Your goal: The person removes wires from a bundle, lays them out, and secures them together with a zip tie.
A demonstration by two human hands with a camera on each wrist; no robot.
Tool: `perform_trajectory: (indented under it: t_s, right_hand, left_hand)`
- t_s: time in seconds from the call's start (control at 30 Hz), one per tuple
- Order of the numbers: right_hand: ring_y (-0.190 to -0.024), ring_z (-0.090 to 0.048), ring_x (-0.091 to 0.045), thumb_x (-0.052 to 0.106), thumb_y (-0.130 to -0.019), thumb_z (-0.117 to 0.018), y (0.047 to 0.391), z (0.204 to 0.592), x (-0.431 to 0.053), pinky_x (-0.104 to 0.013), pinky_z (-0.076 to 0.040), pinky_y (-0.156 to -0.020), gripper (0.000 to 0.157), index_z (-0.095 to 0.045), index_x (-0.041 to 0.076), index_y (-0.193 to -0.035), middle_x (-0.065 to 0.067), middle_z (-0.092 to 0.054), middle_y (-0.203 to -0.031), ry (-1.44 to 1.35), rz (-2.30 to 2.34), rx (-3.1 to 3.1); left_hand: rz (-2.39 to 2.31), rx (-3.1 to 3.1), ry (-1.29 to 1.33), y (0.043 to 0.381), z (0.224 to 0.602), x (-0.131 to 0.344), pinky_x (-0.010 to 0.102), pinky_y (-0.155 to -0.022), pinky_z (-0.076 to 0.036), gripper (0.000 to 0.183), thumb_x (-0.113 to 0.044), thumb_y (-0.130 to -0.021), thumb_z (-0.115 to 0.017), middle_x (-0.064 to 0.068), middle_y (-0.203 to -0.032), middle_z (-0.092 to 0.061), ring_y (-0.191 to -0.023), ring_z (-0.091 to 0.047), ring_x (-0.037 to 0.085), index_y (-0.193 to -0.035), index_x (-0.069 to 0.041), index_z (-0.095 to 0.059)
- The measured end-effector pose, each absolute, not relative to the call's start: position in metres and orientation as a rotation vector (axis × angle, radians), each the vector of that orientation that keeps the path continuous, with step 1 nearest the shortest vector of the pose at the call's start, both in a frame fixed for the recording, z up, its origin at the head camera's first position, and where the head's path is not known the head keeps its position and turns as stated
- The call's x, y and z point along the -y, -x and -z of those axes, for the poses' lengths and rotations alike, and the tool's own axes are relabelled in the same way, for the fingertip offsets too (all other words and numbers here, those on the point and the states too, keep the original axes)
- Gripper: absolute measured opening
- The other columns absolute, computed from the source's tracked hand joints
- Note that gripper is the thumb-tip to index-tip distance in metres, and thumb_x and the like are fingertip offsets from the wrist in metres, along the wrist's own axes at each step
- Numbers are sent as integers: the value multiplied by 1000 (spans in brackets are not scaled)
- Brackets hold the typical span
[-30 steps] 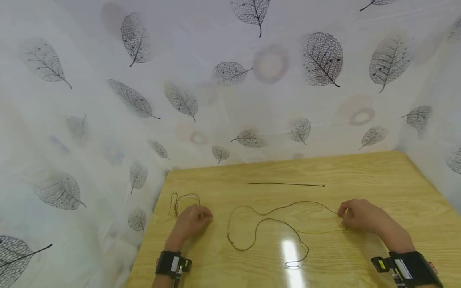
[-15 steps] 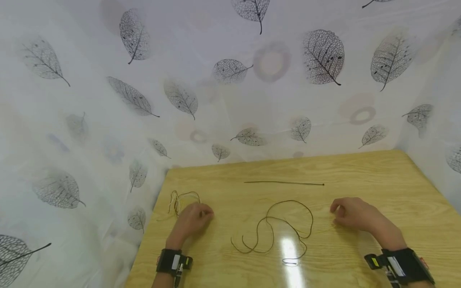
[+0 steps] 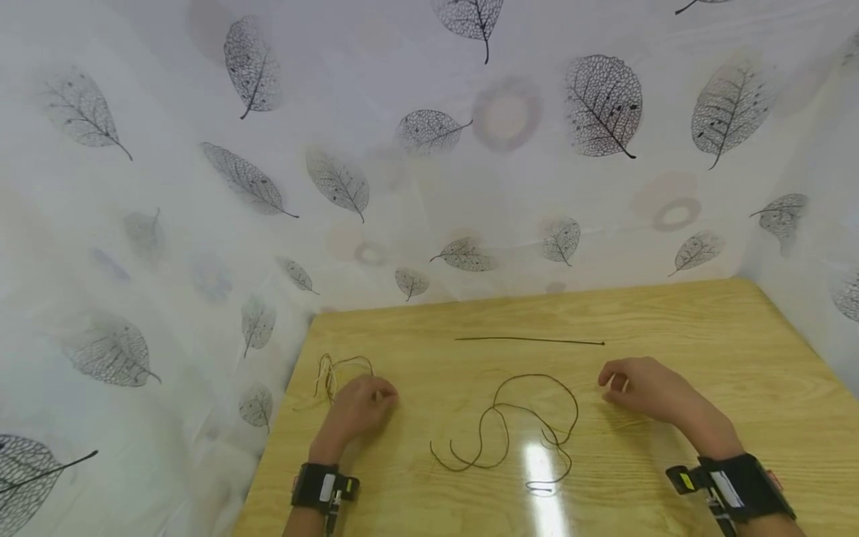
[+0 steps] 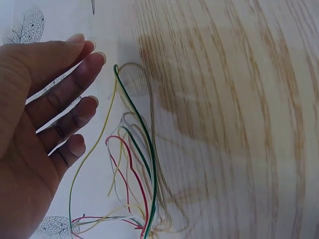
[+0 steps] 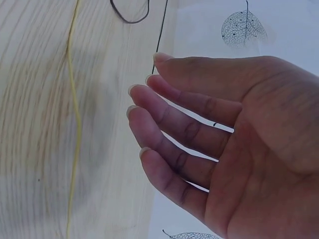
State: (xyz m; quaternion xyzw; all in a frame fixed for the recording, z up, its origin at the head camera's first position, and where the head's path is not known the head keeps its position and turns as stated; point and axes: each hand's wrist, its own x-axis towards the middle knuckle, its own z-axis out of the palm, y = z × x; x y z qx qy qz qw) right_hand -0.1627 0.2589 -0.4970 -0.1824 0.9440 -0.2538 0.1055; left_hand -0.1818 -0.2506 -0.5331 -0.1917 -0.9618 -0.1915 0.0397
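Note:
My left hand (image 3: pixel 362 406) is near the table's left side with its fingers relaxed and loosely bent, and nothing is in its grasp. Beside it lies a bundle of thin strands (image 3: pixel 329 377), which shows green, red, yellow and white in the left wrist view (image 4: pixel 134 154). Over the right part of the table, my right hand (image 3: pixel 647 388) hovers with loosely bent fingers and holds nothing. To its left, a thin brown cord (image 3: pixel 577 410) lies in loose loops. Across the wood in the right wrist view runs a yellow strand (image 5: pixel 77 124), apart from the fingers.
Behind the looped cord, a thin dark straight strip (image 3: pixel 530 340) with a small knob at its right end lies on the wooden table (image 3: pixel 705 321). A leaf-patterned sheet (image 3: pixel 376 179) hangs along the back and sides. Light glares on the table's front middle.
My right hand has let go of the cord's end and shifted left. The cord has sprung back into loops in the middle. The left hand has stayed in place.

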Motion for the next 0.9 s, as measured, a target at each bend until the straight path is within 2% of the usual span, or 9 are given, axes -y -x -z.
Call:
perform_trajectory:
  t_s: [0.17, 0.3, 0.37, 0.47, 0.57, 0.7, 0.8, 0.9]
  right_hand:
    - [-70, -62, -14, 12, -85, -73, 167, 491, -257, -32, -51, -57, 15, -71, 8, -99, 1, -68, -80, 573, 729, -2829]
    - [-69, -62, -14, 12, -86, -71, 172, 482, -256, -33, -51, -57, 14, -71, 8, -100, 1, -68, -80, 580, 704, -2884]
    - [-68, -62, -14, 12, -88, -70, 175, 477, -253, -33, -50, -56, 12, -71, 8, -99, 2, -68, -78, 606, 699, -2906]
    - [-67, -62, -13, 12, -89, -69, 181, 470, -248, -33, -51, -56, 11, -71, 9, -99, 3, -67, -77, 659, 701, -2932]
    - [-67, -62, -12, 12, -89, -69, 185, 463, -241, -33, -51, -56, 9, -71, 12, -98, 4, -67, -76, 711, 697, -2963]
    - [-69, -63, -13, 11, -89, -69, 191, 455, -226, -34, -52, -58, 9, -72, 13, -97, 4, -68, -77, 778, 694, -3004]
    - [-72, -63, -15, 11, -89, -69, 195, 450, -212, -35, -52, -60, 9, -73, 13, -97, 2, -69, -80, 813, 699, -3012]
    - [-74, -64, -16, 12, -90, -68, 199, 448, -201, -36, -53, -62, 10, -73, 13, -98, 1, -71, -83, 833, 701, -2998]
  left_hand:
    - [643, 2914, 421, 188, 529, 272, 38, -75, -55, 5, -21, -86, -74, -8, -96, -71, -89, -64, 14, -89, -21, -78]
    - [581, 2831, 374, 193, 524, 292, 43, -78, -55, 5, -15, -82, -78, -4, -91, -72, -89, -65, 19, -87, -17, -77]
    - [533, 2769, 368, 196, 521, 300, 42, -74, -55, 6, -14, -80, -79, -4, -85, -70, -86, -63, 20, -86, -15, -77]
    - [503, 2675, 378, 201, 516, 308, 39, -61, -51, 8, -13, -80, -79, 0, -80, -66, -73, -58, 20, -87, -12, -76]
    - [492, 2615, 389, 207, 513, 313, 37, -55, -46, 14, -11, -81, -79, 7, -82, -64, -70, -54, 21, -93, -8, -74]
    - [446, 2614, 347, 215, 508, 317, 40, -60, -47, 32, -11, -78, -81, 15, -96, -63, -81, -54, 28, -108, -6, -70]
    - [377, 2666, 287, 218, 505, 320, 43, -64, -48, 42, -17, -78, -82, 18, -102, -62, -86, -53, 32, -116, -4, -68]
    - [363, 2723, 245, 219, 506, 324, 46, -67, -48, 39, -22, -82, -78, 18, -99, -64, -87, -55, 34, -114, -2, -70]
